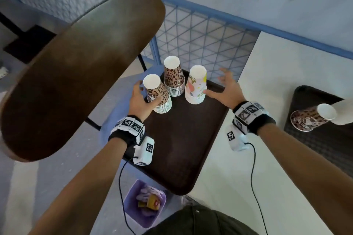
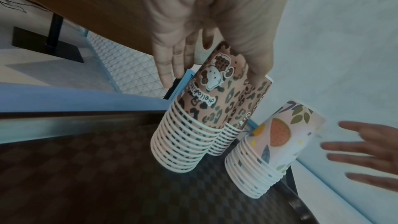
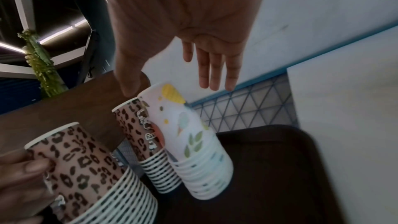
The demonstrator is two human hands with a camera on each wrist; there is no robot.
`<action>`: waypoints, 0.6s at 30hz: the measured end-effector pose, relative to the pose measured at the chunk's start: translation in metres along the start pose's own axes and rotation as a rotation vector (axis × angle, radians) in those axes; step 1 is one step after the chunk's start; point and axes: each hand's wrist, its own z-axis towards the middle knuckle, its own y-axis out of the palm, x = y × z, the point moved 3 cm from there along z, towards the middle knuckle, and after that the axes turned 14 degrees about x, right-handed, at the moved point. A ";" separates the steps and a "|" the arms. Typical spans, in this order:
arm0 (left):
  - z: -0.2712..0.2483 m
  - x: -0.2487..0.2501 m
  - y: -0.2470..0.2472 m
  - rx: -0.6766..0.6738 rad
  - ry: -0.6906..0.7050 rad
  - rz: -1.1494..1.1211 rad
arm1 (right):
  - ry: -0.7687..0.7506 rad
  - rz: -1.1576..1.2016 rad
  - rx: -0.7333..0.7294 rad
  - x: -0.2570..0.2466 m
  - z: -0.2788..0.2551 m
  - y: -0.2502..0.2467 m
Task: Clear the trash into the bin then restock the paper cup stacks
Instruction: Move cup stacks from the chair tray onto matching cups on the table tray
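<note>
From the head view, three upside-down stacks of paper cups stand at the far end of a dark brown tray (image 1: 177,145) on a white table (image 1: 267,158): a near leopard-print stack (image 1: 158,94), a far leopard-print stack (image 1: 173,77) just behind it, and a fruit-print stack (image 1: 196,86) to the right. The left hand (image 1: 138,101) wraps around the near leopard-print stack, while the right hand (image 1: 226,89) is spread, its thumb touching the fruit-print stack. A purple bin (image 1: 144,202) with wrappers inside sits on the floor below the tray's near edge, and a second tray (image 1: 321,139) at the right carries a leopard-print cup lying on its side (image 1: 309,118). The left wrist view shows the left hand's fingers (image 2: 172,64) and thumb on either side of that stack (image 2: 204,108), though motion blur makes the firmness of contact hard to judge. In the right wrist view the right hand (image 3: 193,40) has straight fingers hanging above the fruit-print stack (image 3: 193,142), holding nothing.
</note>
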 end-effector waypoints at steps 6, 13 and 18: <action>0.019 0.011 0.014 0.001 0.003 -0.073 | 0.010 0.041 -0.008 -0.021 0.023 0.053; -0.004 0.015 0.027 -0.180 0.072 -0.057 | -0.002 0.051 0.012 -0.002 0.010 0.056; -0.038 0.009 0.027 -0.317 0.154 -0.058 | -0.085 0.011 -0.031 0.016 -0.017 0.041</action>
